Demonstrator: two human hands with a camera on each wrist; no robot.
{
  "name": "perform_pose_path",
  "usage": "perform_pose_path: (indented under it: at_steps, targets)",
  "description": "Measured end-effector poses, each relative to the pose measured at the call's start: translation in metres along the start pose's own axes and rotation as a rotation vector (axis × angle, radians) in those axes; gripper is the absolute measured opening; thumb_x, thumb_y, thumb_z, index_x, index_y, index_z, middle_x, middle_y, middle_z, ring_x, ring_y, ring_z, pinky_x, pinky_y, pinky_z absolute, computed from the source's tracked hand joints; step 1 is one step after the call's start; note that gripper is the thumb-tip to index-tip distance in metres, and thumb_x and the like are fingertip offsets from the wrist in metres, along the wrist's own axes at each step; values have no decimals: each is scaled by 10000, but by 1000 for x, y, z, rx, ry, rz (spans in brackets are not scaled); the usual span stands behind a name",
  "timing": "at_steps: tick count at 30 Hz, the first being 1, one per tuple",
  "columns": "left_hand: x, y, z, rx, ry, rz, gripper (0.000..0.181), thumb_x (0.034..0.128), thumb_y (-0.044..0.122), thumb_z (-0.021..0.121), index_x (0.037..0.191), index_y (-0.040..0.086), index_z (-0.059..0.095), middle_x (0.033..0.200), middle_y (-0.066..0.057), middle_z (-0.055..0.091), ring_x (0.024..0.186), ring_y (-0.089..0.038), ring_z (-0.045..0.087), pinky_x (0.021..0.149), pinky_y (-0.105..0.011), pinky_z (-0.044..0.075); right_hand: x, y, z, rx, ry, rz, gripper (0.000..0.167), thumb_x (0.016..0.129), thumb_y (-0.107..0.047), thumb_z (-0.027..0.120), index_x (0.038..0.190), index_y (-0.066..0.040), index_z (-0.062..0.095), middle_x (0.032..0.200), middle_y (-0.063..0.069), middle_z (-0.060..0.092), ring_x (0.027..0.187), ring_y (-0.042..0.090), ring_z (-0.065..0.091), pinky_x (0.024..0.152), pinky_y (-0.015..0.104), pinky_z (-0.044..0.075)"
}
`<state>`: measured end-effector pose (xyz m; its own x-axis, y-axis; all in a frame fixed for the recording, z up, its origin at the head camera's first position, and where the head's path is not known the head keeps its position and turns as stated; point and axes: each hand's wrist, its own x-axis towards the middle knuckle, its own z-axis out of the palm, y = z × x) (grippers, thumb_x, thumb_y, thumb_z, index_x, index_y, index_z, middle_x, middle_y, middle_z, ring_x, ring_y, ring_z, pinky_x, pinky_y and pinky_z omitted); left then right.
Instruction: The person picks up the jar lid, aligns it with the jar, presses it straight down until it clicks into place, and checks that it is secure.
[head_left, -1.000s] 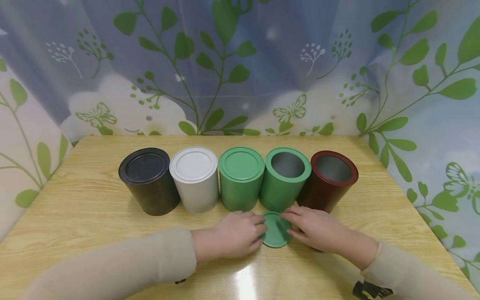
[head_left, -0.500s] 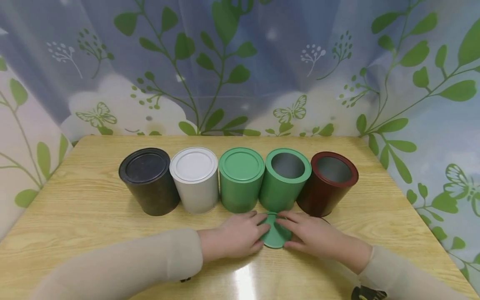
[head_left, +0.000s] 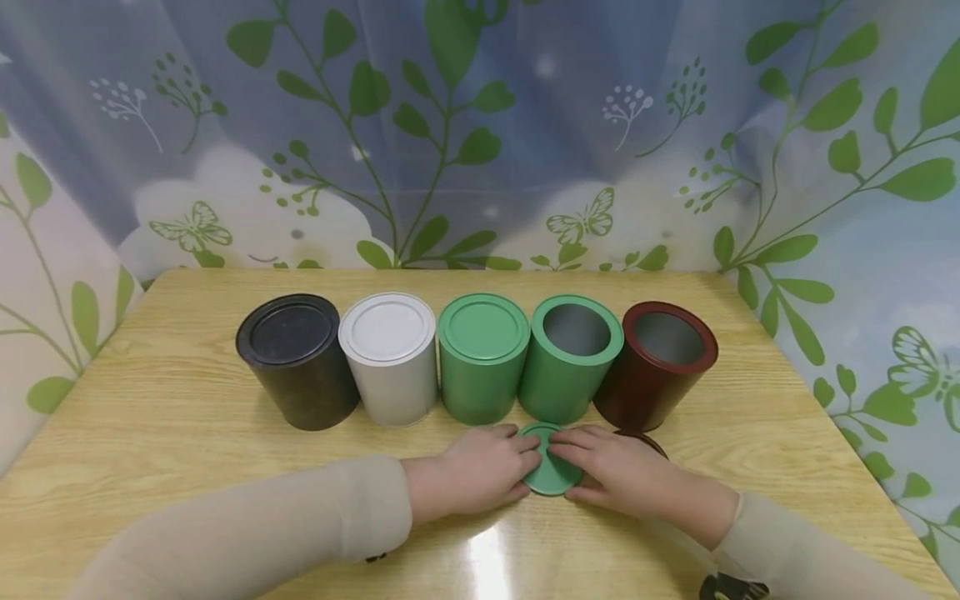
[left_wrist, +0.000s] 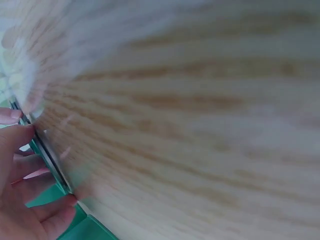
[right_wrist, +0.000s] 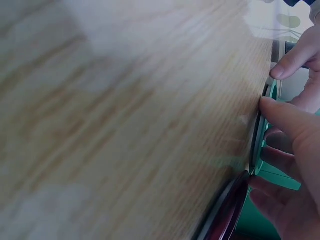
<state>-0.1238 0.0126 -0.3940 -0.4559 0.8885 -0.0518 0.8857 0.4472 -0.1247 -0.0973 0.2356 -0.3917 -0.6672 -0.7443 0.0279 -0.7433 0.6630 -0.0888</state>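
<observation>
A round green lid (head_left: 552, 471) lies flat on the table in front of the open green can (head_left: 564, 383). My left hand (head_left: 487, 467) touches its left side, fingers over the surface and thumb near the front edge. From the right, my right hand (head_left: 618, 467) rests its fingers on the same lid, thumb at the near rim. In both wrist views the fingertips meet the lid's edge, close to the tabletop. A dark red lid (right_wrist: 227, 212) lies partly under my right hand; in the head view only its rim (head_left: 651, 439) shows.
The cans stand in a row behind my hands: black (head_left: 303, 383), white (head_left: 393, 387) and green (head_left: 482, 387) ones with lids on, then the open green one and an open dark red can (head_left: 645, 387). A patterned cloth (head_left: 480, 150) hangs behind the wooden table (head_left: 187, 442).
Both hands have shifted inward, with their fingers now further over the green lid. The lid stays nearly in place. More of the dark red lid's rim shows beside my right hand.
</observation>
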Motion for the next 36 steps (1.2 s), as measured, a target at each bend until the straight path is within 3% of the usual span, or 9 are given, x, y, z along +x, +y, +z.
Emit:
perform_pose_path:
  at_steps: [6,10,18,26,32,36]
  targets:
    - [-1,0,0,-9,19,19,344,917,384,571,1183,170,613,1296,10,545,1143,-236,540,944,-325,448,0,0,1,9,3,0,485,844,-356,686,1228,-73,598,1247,54,564,1136,245,527,879,390,486]
    - [-5,-1,-3,-18,66,39,342,921,370,566,1183,156,616,1286,-3,556,1142,-240,544,981,-322,416,-1,-2,-4,23,28,-3,465,843,-348,688,1211,-75,609,1241,48,568,1137,245,526,886,395,481]
    - [-21,-5,-15,-57,213,74,315,919,346,577,1151,143,638,1251,-31,586,1134,-241,555,996,-332,403,-2,-10,-20,44,131,-48,433,820,-332,712,1162,-77,639,1226,46,580,1138,243,522,877,401,487]
    - [-27,-8,-28,-52,246,73,330,938,348,543,1178,139,630,1264,-32,577,1162,-222,530,1014,-312,380,-4,-13,-31,60,208,-80,421,793,-302,740,1129,-64,654,1219,50,580,1142,242,519,906,451,466]
    - [-28,-9,-37,-54,312,97,321,937,336,545,1163,128,639,1238,-42,594,1144,-228,544,1028,-318,364,-6,-12,-39,35,296,-115,423,768,-316,756,1099,-68,667,1198,44,586,1111,233,534,834,389,510]
    - [-27,-9,-43,-54,361,120,304,930,319,558,1144,122,644,1220,-44,605,1141,-227,547,1041,-319,347,-7,-11,-46,25,347,-149,403,853,-393,664,1091,-69,668,1188,45,589,1099,228,536,828,381,508]
